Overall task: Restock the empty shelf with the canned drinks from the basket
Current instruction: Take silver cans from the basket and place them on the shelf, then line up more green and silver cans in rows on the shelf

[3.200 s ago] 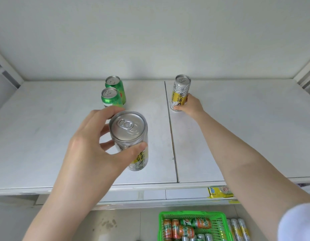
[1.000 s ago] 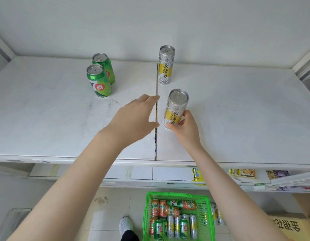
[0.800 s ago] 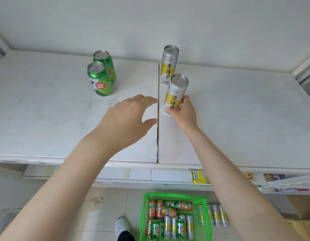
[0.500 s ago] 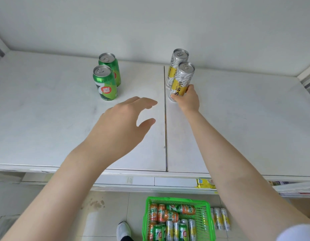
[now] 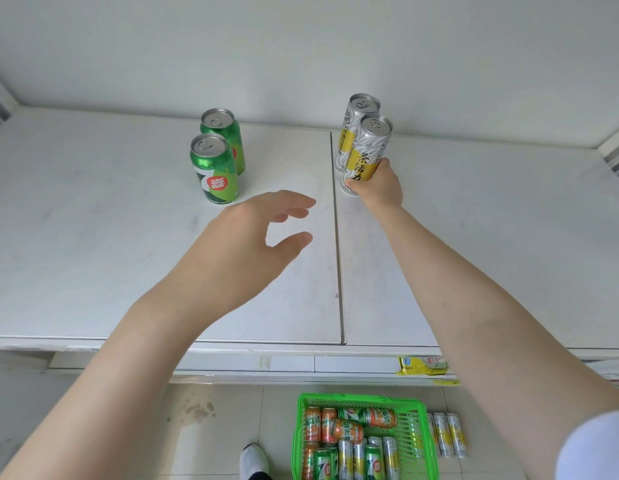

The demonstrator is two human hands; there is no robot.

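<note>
On the white shelf [image 5: 93, 258] my right hand [image 5: 379, 190] grips the base of a tall silver-and-yellow can [image 5: 368, 150], standing upright right in front of a second silver-and-yellow can [image 5: 356, 116]. Two green cans [image 5: 216, 169] [image 5: 225, 133] stand in a row to the left. My left hand [image 5: 245, 244] hovers over the shelf's middle, fingers spread, holding nothing. Below on the floor sits the green basket [image 5: 420, 434] with several orange, green and silver cans.
The shelf's back wall is close behind the cans. A seam [image 5: 337, 237] runs front to back between two shelf panels. Three silver-and-yellow cans [image 5: 446, 434] lie on the floor right of the basket. A shoe [image 5: 254, 460] shows beside the basket.
My left hand let go of the silver-and-yellow can and drew back. My right hand took that can and slid it back, up against the rear silver-and-yellow can.
</note>
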